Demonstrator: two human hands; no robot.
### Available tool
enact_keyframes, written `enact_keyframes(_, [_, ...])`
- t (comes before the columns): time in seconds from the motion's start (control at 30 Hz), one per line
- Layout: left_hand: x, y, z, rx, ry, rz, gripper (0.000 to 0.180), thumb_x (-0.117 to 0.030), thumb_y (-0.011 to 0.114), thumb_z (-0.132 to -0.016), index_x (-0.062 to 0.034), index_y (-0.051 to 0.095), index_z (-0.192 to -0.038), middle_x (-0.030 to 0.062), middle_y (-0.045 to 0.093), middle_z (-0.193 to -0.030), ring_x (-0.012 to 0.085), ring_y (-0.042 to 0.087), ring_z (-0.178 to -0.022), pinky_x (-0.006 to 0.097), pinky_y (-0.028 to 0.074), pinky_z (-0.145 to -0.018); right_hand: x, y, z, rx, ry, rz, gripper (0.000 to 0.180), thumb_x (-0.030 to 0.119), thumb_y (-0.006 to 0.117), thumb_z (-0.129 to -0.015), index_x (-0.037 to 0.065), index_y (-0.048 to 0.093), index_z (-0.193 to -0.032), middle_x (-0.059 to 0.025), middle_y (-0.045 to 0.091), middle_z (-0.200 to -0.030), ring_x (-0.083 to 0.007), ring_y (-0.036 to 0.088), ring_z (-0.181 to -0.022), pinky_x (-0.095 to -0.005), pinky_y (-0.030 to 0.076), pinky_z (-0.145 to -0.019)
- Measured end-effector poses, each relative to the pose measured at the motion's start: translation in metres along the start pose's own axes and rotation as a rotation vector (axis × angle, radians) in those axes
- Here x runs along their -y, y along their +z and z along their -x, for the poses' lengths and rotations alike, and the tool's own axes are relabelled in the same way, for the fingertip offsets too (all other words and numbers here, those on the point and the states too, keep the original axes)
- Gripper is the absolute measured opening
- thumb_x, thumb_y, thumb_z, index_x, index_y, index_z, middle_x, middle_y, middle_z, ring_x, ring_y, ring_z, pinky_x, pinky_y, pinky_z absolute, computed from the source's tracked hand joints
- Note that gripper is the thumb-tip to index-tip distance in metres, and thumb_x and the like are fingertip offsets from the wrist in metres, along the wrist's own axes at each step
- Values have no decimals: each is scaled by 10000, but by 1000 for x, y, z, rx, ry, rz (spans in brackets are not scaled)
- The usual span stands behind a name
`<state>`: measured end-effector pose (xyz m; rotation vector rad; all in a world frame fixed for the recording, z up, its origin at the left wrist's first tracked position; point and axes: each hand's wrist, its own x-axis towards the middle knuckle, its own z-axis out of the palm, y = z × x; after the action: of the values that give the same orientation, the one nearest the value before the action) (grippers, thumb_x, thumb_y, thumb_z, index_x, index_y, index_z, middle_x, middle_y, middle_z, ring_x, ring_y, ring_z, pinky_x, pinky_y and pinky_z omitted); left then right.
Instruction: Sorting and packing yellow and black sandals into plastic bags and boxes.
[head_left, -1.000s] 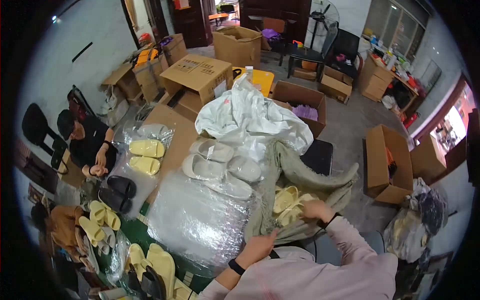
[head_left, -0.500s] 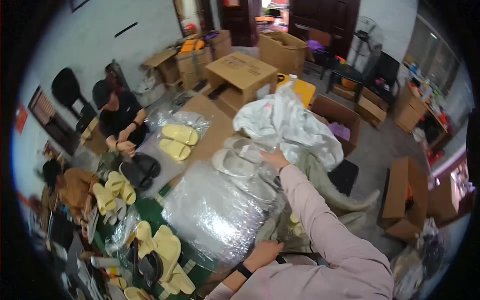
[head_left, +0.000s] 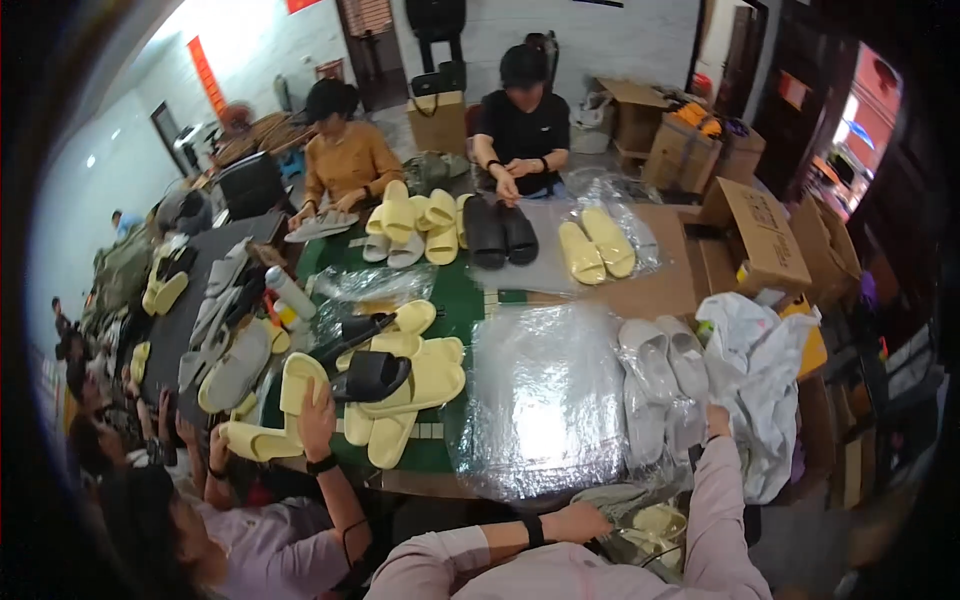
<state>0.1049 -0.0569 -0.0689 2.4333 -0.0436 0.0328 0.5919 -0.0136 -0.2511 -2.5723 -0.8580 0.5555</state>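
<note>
Although grey slippers (head_left: 645,345) on the counter (head_left: 458,300) look wrapped, yellow slippers (head_left: 660,522) in the sack (head_left: 610,496) seem unwrapped, the left hand (head_left: 578,523) near these, the right hand (head_left: 717,421) by those, neither's opening or hold discernible.

The left forearm (head_left: 503,540) crosses low before the torso (head_left: 560,578), the left grip (head_left: 578,522) pointing rightward. The right arm (head_left: 721,490) stretches forward, the right grip (head_left: 718,422) ahead and to the right of the left grip; on both, finger closure is unclear.
</note>
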Motion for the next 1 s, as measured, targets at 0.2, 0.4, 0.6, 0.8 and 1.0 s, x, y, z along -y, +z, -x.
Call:
enact_keyframes(0.2, [1, 12, 5, -61, -94, 19, 196, -101, 606, -677, -27, 557, -853, 162, 577, -656, 350, 593, -685, 463, 447, -587, 58, -3, 17, 59, 72, -779, 103, 84, 534, -771, -1, 551, -716, -97, 560, -621, -187, 580, -592, -325, 448, -466])
enact_keyframes(0.4, [2, 19, 6, -128, -122, -19, 183, -124, 608, -687, -39, 562, -842, 140, 577, -659, 335, 589, -691, 448, 445, -587, 159, -78, 104, -83, -312, -1317, 41, 80, 493, -828, 48, 505, -804, -40, 523, -697, -146, 533, -643, -282, 456, -621])
enact_keyframes(0.6, [5, 24, -1, -210, -76, -62, 138, -139, 594, -689, -37, 572, -779, 133, 589, -661, 319, 601, -664, 431, 464, -568, 41, -21, 139, -172, 99, -827, 175, 173, 460, -862, 35, 548, -924, -44, 526, -719, -199, 497, -619, -298, 401, -610])
enact_keyframes(0.8, [4, 28, 6, -214, -170, -163, 86, -146, 561, -701, -86, 623, -696, 95, 617, -668, 280, 628, -694, 402, 478, -573, 64, 36, 183, -230, 304, -519, 327, 170, 502, -813, -80, 553, -1018, -200, 625, -946, -353, 562, -849, -412, 402, -745])
enact_keyframes(1.0, [-10, 6, 7, -150, -156, -175, 82, -136, 567, -692, -76, 623, -697, 99, 619, -670, 287, 627, -705, 398, 481, -604, 67, 14, 183, -148, 189, -52, 308, 156, 548, -757, -34, 608, -991, -236, 594, -1041, -386, 571, -904, -450, 440, -777])
